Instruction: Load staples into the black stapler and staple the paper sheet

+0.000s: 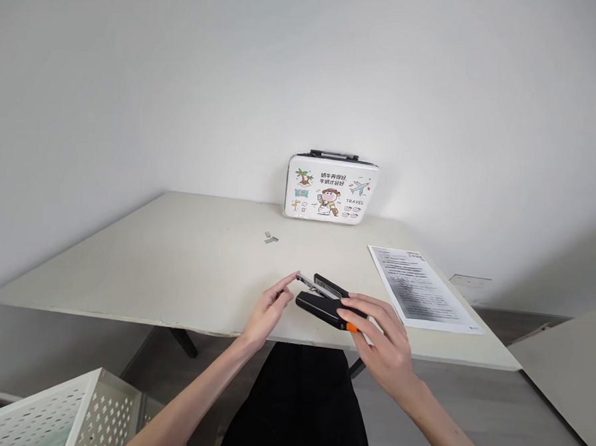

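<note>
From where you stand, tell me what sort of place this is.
Likely a home or office desk corner: a pale table against a plain wall, a printed sheet on it, and a stapler in the right hand.

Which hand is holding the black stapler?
The right hand: it grips the stapler near its orange part. The left hand isn't wrapped around it, and just has one finger at the tip of the silver rail.
</note>
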`<state>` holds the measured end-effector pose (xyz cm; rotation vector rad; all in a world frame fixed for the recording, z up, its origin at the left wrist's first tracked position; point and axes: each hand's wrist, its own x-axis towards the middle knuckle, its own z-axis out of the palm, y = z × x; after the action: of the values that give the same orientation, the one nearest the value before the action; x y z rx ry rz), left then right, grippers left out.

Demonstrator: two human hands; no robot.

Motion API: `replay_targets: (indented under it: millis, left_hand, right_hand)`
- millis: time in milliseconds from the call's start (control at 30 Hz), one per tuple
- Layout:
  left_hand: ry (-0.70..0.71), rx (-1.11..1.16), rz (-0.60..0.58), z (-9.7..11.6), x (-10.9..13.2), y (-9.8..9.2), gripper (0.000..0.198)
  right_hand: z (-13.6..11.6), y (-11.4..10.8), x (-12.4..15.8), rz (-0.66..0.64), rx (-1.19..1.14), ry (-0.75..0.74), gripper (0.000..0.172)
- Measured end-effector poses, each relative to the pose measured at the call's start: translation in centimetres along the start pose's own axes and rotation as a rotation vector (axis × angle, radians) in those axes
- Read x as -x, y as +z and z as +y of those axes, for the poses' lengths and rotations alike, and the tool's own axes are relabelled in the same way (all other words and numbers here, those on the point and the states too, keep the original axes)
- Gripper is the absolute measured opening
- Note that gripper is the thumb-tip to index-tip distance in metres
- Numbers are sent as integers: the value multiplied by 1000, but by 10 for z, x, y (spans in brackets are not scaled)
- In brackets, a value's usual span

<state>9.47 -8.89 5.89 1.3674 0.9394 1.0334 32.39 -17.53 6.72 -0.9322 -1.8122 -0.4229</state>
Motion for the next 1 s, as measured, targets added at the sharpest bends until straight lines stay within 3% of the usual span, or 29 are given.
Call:
replay_targets:
  millis: [233,400,467,567,700,867,1000]
  left_hand:
    - [-10,73,-186,-10,-3,-13,42]
    - [-71,68,-17,-14,-14,-39,43]
    - [-118,303,84,-15,-23,-52,39]
    - [-187,694,176,-17,-37,-73,27]
    - [-215,858,194,-23,-42,-90,16]
    - [-229,944,224,-30,-38,-91,16]
    - [-230,955,232,-33,-37,-91,20]
  right_hand:
    - [1,24,-5,11,-110,126,54]
    - [9,56,-6,-43,-224,351,28]
    - [16,75,-9,-68,-279,491,25]
    - [31,110,-16,-75,-384,697,33]
    - [50,166,-27,-71,-507,880,43]
    - [68,232,-41,-101,-497,901,51]
    - [76,269,-54,-150,-473,835,48]
